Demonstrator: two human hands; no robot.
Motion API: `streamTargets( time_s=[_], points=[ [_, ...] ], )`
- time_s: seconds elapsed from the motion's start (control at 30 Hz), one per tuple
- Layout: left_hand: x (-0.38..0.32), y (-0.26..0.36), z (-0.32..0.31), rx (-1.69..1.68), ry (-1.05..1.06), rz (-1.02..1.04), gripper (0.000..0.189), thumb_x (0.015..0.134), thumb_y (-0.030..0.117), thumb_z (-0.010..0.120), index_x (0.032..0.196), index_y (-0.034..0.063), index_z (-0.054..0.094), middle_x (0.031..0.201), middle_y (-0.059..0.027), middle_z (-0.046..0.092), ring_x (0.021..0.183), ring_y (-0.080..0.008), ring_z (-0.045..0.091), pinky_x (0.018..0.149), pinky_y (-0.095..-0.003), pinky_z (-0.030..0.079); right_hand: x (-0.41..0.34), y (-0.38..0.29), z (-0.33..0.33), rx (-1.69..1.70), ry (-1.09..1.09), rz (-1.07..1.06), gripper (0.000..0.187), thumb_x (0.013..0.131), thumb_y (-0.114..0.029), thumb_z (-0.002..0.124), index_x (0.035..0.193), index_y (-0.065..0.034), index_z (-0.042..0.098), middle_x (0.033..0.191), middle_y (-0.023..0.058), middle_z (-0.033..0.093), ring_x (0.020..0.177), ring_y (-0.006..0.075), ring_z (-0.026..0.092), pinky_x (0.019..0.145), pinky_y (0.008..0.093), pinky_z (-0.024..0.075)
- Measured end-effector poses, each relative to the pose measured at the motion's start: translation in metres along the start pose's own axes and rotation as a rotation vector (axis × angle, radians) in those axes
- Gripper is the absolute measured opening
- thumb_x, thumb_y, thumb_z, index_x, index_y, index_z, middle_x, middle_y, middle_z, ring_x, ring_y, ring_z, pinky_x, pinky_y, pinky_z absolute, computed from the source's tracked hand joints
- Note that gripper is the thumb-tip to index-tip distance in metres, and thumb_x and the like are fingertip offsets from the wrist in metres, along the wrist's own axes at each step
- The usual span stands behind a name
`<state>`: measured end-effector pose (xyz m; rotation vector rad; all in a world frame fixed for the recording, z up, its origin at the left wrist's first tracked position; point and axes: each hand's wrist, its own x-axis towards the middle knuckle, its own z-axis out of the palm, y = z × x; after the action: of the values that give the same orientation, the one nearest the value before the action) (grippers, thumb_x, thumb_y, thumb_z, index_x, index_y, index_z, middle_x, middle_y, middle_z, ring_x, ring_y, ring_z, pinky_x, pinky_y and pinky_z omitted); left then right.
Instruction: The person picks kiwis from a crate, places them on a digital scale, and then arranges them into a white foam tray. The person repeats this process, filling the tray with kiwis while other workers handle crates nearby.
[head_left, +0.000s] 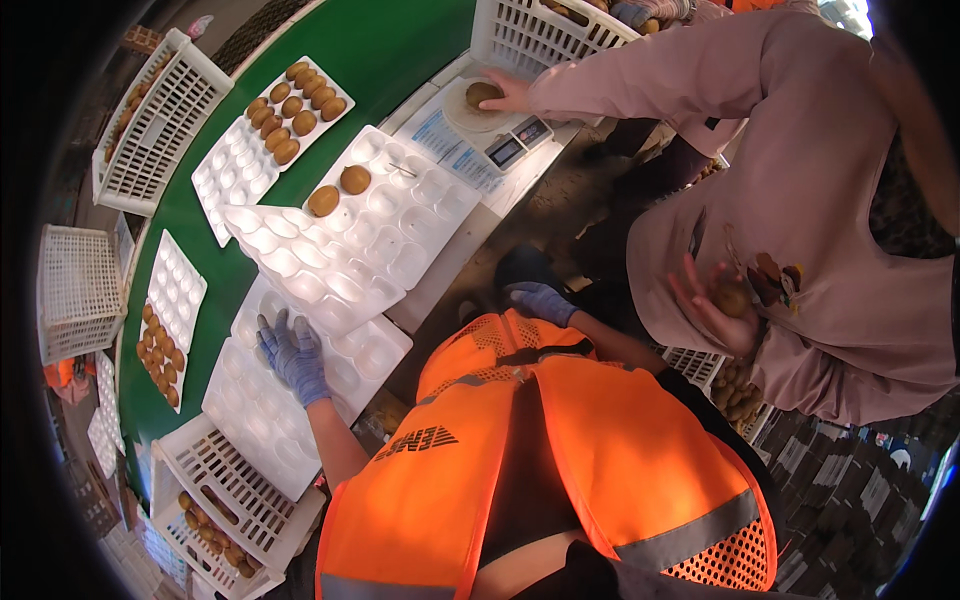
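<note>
My left hand (292, 356), in a bluish-grey glove, lies with spread fingers on a white moulded plastic tray (259, 420) and holds nothing that shows. Close above its fingertips lies another empty-celled tray (322, 281), tilted over its neighbours. Beyond that, a larger tray (405, 217) carries two brown kiwifruit (355, 179) and a thin stick-like piece. My right hand (541, 300), gloved alike, hangs low beside the orange vest at the bench's near side; its fingers are partly hidden, and whether it grips anything cannot be made out.
A person in a pinkish top rests one hand on a kiwifruit on a digital scale (480, 109) and holds another in the other hand. Behind the trays runs a green conveyor belt (375, 45) with partly filled trays (304, 112). White crates (172, 127) stand along it; one (225, 465) is at lower left.
</note>
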<state>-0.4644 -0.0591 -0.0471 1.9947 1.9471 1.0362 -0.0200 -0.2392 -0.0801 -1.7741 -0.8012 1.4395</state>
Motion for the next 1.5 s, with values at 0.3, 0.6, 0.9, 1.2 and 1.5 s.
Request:
streamTargets(
  time_s=[0.3, 0.6, 0.9, 1.2, 1.5],
  points=[
    [0.003, -0.001, 0.001, 0.046, -0.019, -0.001, 0.049, 0.090, 0.046, 0.056, 0.125, 0.0119, 0.062, 0.149, -0.0147, 0.038, 0.138, -0.0383, 0.031, 0.113, -0.0456, 0.026, 0.001, -0.005, 0.008, -0.288, -0.061, -0.118, 0.038, 0.092, -0.015, 0.059, 0.127, -0.0020, 0.059, 0.109, 0.0095, 0.067, 0.094, 0.0163, 0.062, 0.086, 0.0282, 0.0494],
    [0.002, -0.009, 0.005, 0.005, -0.014, -0.013, 0.047, 0.090, 0.044, 0.058, 0.126, 0.0124, 0.062, 0.151, -0.0120, 0.036, 0.139, -0.0361, 0.030, 0.115, -0.0450, 0.023, -0.008, -0.013, 0.015, -0.213, -0.029, 0.009, 0.036, 0.091, -0.017, 0.063, 0.125, -0.0036, 0.061, 0.106, 0.0068, 0.068, 0.090, 0.0126, 0.061, 0.082, 0.0262, 0.0503],
    [0.002, -0.001, -0.005, -0.041, -0.043, -0.025, 0.051, 0.092, 0.049, 0.053, 0.127, 0.0136, 0.060, 0.150, -0.0127, 0.035, 0.138, -0.0321, 0.032, 0.111, -0.0416, 0.032, -0.017, -0.027, 0.016, -0.156, -0.028, 0.067, 0.038, 0.091, -0.018, 0.060, 0.126, -0.0019, 0.060, 0.108, 0.0109, 0.067, 0.095, 0.0174, 0.063, 0.087, 0.0292, 0.0499],
    [0.009, 0.014, -0.005, 0.025, -0.052, -0.043, 0.047, 0.092, 0.047, 0.053, 0.128, 0.0164, 0.060, 0.151, -0.0128, 0.035, 0.138, -0.0331, 0.032, 0.113, -0.0441, 0.027, 0.004, -0.012, 0.000, -0.464, -0.056, -0.164, 0.040, 0.090, -0.024, 0.058, 0.124, -0.0026, 0.061, 0.115, 0.0155, 0.066, 0.102, 0.0239, 0.064, 0.091, 0.0314, 0.0490],
    [0.003, 0.033, -0.006, 0.177, -0.007, -0.023, 0.047, 0.093, 0.043, 0.053, 0.123, 0.0076, 0.062, 0.151, -0.0116, 0.037, 0.136, -0.0371, 0.035, 0.113, -0.0465, 0.027, -0.017, -0.175, 0.017, 0.043, -0.220, -0.334, 0.040, 0.094, -0.012, 0.057, 0.134, -0.0061, 0.053, 0.088, 0.0033, 0.064, 0.070, 0.0097, 0.056, 0.067, 0.0247, 0.0505]
  ],
)
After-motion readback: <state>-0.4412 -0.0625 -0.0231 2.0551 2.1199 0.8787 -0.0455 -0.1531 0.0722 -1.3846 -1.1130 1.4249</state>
